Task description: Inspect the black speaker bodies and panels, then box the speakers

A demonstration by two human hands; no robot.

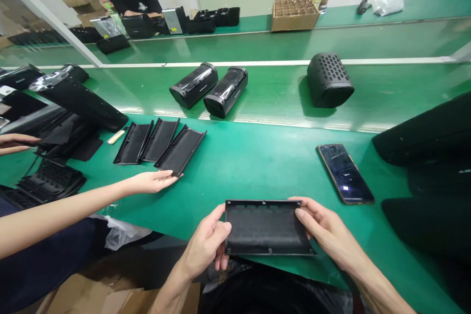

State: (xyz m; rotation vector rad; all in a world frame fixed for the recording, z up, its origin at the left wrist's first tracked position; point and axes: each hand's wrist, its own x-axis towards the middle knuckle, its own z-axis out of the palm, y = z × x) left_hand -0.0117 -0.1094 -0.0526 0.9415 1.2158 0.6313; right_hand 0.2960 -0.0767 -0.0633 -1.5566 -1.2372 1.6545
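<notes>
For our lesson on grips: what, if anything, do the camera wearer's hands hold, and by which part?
A black panel, by its short ends: left hand at one, right hand near the other's far corner.

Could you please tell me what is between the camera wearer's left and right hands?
In the head view, a black panel is between them: the left hand holds its left end, the right hand its right end.

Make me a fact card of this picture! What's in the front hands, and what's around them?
Left hand: holds the left end of a black rectangular plastic panel
Right hand: holds the panel's right end
Co-worker's nearer hand: touches the rightmost of three similar black panels
Dark-screened rectangular phone: lies on the flat green table
Farther back: two long black plastic boxes
</notes>
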